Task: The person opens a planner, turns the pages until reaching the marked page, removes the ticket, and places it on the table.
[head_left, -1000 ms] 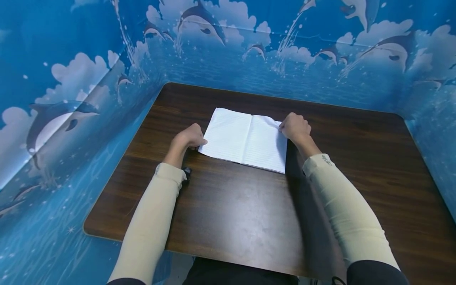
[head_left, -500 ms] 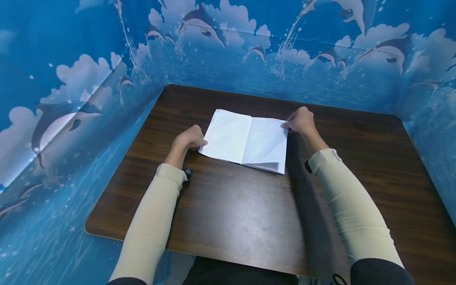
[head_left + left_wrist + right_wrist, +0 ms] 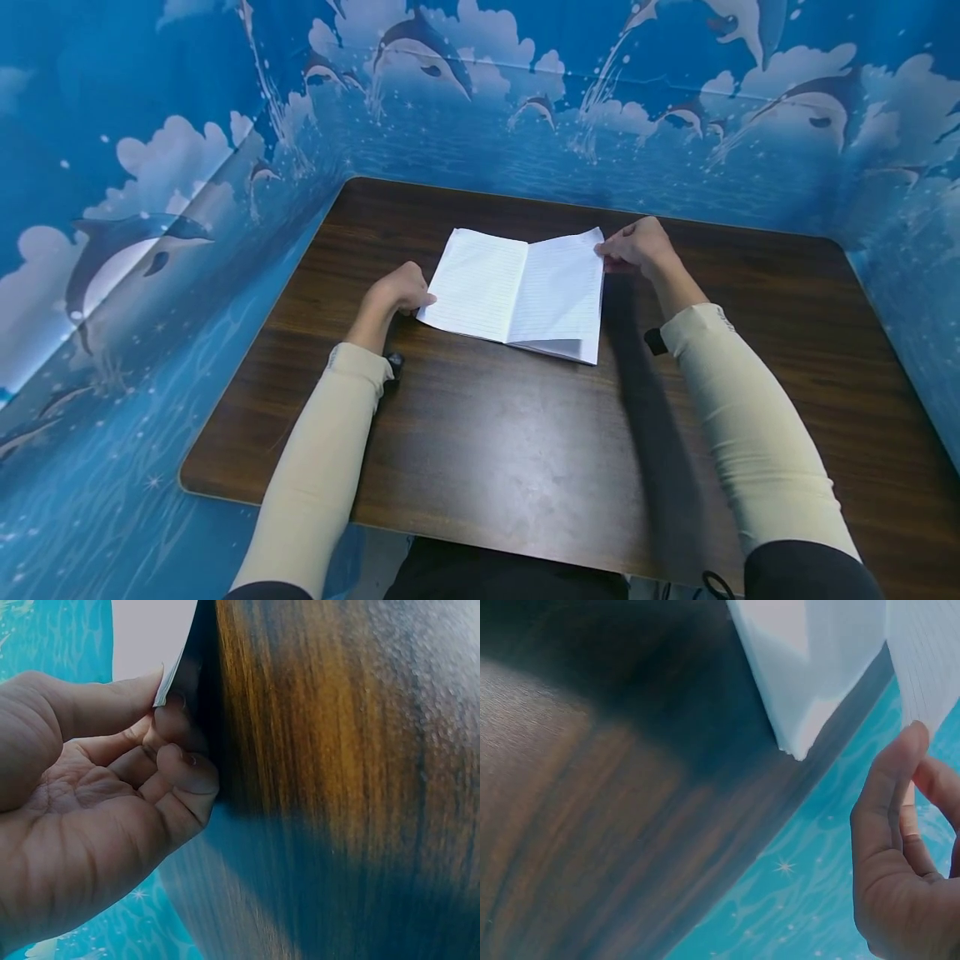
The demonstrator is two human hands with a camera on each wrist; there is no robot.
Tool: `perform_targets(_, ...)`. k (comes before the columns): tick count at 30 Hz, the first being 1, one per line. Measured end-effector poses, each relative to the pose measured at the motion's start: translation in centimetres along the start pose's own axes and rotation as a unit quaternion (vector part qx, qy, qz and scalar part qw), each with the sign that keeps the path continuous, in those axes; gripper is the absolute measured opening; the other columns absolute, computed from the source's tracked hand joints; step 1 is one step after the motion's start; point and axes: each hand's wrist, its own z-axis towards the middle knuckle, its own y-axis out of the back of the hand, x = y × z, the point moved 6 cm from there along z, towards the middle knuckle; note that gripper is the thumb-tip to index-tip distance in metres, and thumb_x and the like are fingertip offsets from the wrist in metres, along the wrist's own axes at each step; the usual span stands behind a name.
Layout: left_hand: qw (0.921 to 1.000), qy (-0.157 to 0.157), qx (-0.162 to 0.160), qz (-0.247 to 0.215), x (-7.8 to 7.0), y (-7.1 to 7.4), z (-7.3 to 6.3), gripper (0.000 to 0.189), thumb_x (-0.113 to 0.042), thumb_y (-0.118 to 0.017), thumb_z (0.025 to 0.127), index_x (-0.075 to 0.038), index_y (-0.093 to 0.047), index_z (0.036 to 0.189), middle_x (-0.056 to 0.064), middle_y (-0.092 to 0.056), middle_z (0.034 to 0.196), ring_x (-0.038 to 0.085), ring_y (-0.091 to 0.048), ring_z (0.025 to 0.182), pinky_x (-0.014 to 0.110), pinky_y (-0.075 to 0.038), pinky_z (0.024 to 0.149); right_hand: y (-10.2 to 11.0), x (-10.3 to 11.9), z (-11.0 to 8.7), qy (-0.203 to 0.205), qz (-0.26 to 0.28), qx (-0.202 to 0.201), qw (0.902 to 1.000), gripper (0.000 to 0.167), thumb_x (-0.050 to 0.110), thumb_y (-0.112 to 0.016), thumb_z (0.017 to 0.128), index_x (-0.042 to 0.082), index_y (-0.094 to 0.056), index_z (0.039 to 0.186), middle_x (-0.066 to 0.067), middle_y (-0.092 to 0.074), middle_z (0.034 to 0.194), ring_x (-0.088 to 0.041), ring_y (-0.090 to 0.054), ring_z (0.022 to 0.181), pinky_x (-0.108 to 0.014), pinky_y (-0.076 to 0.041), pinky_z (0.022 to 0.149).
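Note:
An open notebook (image 3: 483,283) with white lined pages lies at the middle of the table. At its left edge my left hand (image 3: 401,288) pinches the near left corner between thumb and curled fingers. In the left wrist view the thumb of the left hand (image 3: 97,765) presses on the stack of sheets from above. My right hand (image 3: 641,246) pinches the far outer corner of a single page (image 3: 562,275), which is lifted off the pages beneath. The right wrist view has the right hand (image 3: 911,855) holding that raised page (image 3: 926,660) between thumb and index finger, apart from the notebook's remaining pages (image 3: 810,675).
The dark wooden table (image 3: 480,442) has rounded corners. Blue dolphin-print sheeting (image 3: 480,150) hangs behind and beside it. A black cable loop (image 3: 717,585) shows at the front edge, near the right sleeve (image 3: 765,442).
My right hand has moved right and slightly away from me, then lifted a page's far corner off the stack. The left hand stays at the notebook's left edge.

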Motion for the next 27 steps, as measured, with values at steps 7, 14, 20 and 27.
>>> perform_targets(7, 0.9999, -0.004, -0.001, -0.012, 0.8, 0.1, -0.1, 0.06, -0.015, -0.062, 0.108, -0.015, -0.037, 0.053, -0.003, -0.037, 0.05, 0.011, -0.039, 0.049, 0.026, -0.036, 0.054, -0.4, 2.2, -0.3, 0.006, -0.009, -0.001, 0.9999, 0.039, 0.022, -0.08, 0.099, -0.004, -0.071, 0.127, -0.003, -0.072, 0.08, -0.02, -0.08, 0.078, -0.03, -0.064, 0.078)
perform_targets(14, 1.0, -0.001, 0.006, 0.0, 1.2, 0.2, -0.3, 0.059, -0.016, -0.062, 0.108, -0.015, -0.039, 0.053, -0.002, -0.042, 0.051, 0.013, -0.045, 0.053, 0.026, -0.039, 0.056, -1.2, 4.4, -0.7, 0.001, 0.01, -0.003, 0.9999, 0.027, 0.023, -0.08, 0.099, 0.001, -0.073, 0.113, -0.005, -0.071, 0.084, -0.019, -0.08, 0.074, -0.029, -0.064, 0.074)
perform_targets(20, 0.9997, -0.007, 0.002, 0.022, 0.8, 0.5, -0.4, 0.059, -0.017, -0.062, 0.108, -0.015, -0.043, 0.053, 0.001, -0.05, 0.054, 0.015, -0.048, 0.055, 0.027, -0.041, 0.058, -1.8, 6.9, -1.4, 0.003, 0.035, 0.016, 0.9993, 0.02, 0.019, -0.077, 0.101, 0.002, -0.072, 0.109, -0.001, -0.07, 0.07, -0.012, -0.074, 0.059, -0.029, -0.064, 0.072)
perform_targets(27, 0.9992, -0.015, 0.006, 0.036, 0.3, 0.3, 0.1, 0.056, -0.019, -0.062, 0.108, -0.011, -0.053, 0.053, 0.002, -0.056, 0.055, 0.014, -0.05, 0.055, 0.025, -0.04, 0.056, -2.9, 9.4, -1.9, 0.01, 0.046, 0.035, 0.9983, 0.035, 0.019, -0.076, 0.102, -0.001, -0.068, 0.13, -0.002, -0.072, 0.076, -0.013, -0.078, 0.065, -0.029, -0.065, 0.074)
